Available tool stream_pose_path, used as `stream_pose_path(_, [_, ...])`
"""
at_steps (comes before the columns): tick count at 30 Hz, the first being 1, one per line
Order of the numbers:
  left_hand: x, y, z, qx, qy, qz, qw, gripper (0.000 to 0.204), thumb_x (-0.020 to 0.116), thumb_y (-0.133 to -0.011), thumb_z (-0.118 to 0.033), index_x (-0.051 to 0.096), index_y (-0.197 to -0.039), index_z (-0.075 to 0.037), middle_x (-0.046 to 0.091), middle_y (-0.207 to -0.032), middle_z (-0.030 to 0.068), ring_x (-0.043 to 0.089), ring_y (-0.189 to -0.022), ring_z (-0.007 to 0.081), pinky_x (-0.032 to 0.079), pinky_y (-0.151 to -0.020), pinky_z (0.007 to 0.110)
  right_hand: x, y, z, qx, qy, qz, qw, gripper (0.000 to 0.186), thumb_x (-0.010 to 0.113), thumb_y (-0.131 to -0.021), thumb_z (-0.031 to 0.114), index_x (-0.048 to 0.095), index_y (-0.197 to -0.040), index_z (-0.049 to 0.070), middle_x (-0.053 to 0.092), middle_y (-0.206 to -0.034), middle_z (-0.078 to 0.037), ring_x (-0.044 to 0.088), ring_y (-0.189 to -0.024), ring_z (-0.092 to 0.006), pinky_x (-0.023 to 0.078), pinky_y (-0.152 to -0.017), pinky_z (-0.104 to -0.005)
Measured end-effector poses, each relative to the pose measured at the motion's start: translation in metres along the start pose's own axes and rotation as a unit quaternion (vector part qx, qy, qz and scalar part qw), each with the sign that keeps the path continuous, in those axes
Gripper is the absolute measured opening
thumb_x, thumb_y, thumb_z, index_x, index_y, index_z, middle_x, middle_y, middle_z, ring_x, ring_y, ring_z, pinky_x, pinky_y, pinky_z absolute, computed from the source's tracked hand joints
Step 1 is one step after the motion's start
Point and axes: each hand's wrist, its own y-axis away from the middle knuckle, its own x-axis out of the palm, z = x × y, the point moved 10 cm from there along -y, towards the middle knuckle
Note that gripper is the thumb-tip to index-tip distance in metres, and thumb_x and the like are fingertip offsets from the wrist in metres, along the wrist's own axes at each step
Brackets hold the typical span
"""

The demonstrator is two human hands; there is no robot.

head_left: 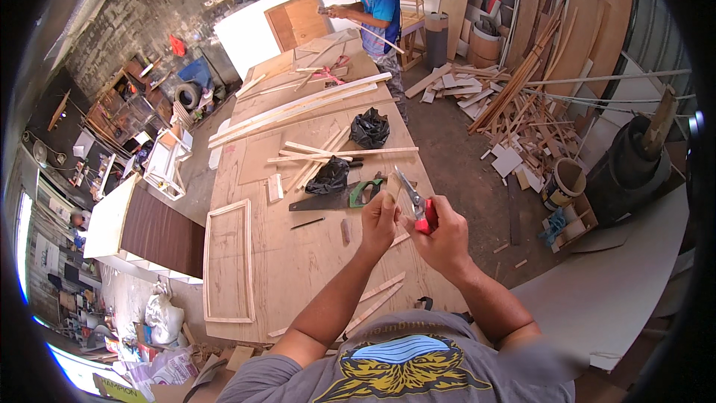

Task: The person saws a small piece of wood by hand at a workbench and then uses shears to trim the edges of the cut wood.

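My left hand (379,220) is closed in a pinch around a thin tan strip (393,185) that looks like wood. Close beside it, my right hand (445,233) grips a pair of snips with red handles (425,218), their metal blades (406,185) spread and pointing away from me, right by the strip. Just past my left hand, a handsaw (324,201) with a green handle lies flat on the plywood worktop (298,283). A black plastic bag (329,177) rests against the saw. Nearer to me are a dark pencil-like stick (307,223) and a short wood block (345,231).
A rectangular wooden frame (249,261) lies at the worktop's left. Long wood strips (298,110) and a second black bag (370,128) lie farther off. A co-worker (380,11) stands at the far end holding a strip. Wood offcuts (514,130) heap on the floor at right.
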Motion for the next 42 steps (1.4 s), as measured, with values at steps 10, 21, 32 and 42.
stream_pose_path(10, [0.0, -0.001, -0.006, 0.019, -0.024, 0.001, 1.0, 0.044, 0.047, -0.109, -0.043, 0.055, -0.087, -0.006, 0.055, -0.075, 0.0001, 0.051, -0.065, 0.0079, 0.044, -0.06, 0.026, -0.026, 0.008, 0.023, -0.146, 0.181, -0.173, 0.957, 0.049, 0.085, -0.073, 0.029, 0.059, -0.108, 0.007, 0.06, -0.088, -0.008, 0.062, -0.08, -0.0285, 0.044, -0.066, -0.0419])
stream_pose_path(21, [0.001, -0.001, -0.004, 0.009, -0.046, 0.004, 0.999, 0.046, 0.048, -0.109, -0.044, 0.054, -0.084, -0.007, 0.054, -0.074, 0.0005, 0.052, -0.066, 0.0084, 0.044, -0.061, 0.026, -0.026, 0.008, 0.025, -0.141, 0.22, -0.171, 0.95, 0.051, 0.087, -0.075, 0.027, 0.059, -0.112, 0.003, 0.062, -0.088, -0.009, 0.064, -0.08, -0.031, 0.049, -0.067, -0.0431])
stream_pose_path(32, [-0.001, -0.002, -0.005, 0.018, -0.066, -0.022, 0.997, 0.044, 0.047, -0.11, -0.038, 0.053, -0.081, -0.005, 0.053, -0.071, 0.001, 0.051, -0.064, 0.0081, 0.042, -0.06, 0.026, -0.039, 0.001, 0.023, -0.147, 0.164, -0.187, 0.957, 0.056, 0.09, -0.073, 0.026, 0.06, -0.114, 0.004, 0.063, -0.091, -0.011, 0.065, -0.08, -0.0313, 0.051, -0.068, -0.0421])
stream_pose_path(42, [0.001, -0.007, -0.01, 0.041, -0.06, -0.036, 0.997, 0.044, 0.051, -0.109, -0.036, 0.055, -0.08, -0.004, 0.054, -0.069, 0.0004, 0.05, -0.062, 0.0075, 0.042, -0.058, 0.025, -0.032, 0.003, 0.021, -0.143, 0.24, -0.184, 0.942, 0.057, 0.089, -0.072, 0.031, 0.061, -0.115, 0.005, 0.062, -0.089, -0.008, 0.065, -0.082, -0.0293, 0.05, -0.072, -0.0416])
